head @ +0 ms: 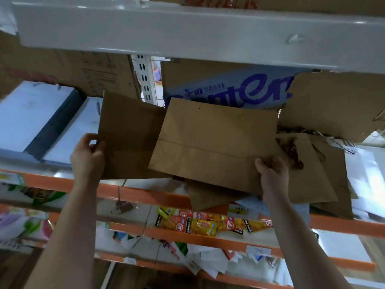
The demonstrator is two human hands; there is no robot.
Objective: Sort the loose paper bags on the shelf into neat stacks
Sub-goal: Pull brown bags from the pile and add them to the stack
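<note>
Though beneath paper bags (208, 142) — "KONCHEW" packets (204, 225)

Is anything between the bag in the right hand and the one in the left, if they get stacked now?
Nothing visible. The right hand grips the centre bag, the left hand grips the left bag, and the centre bag's edge overlaps the left bag.
</note>
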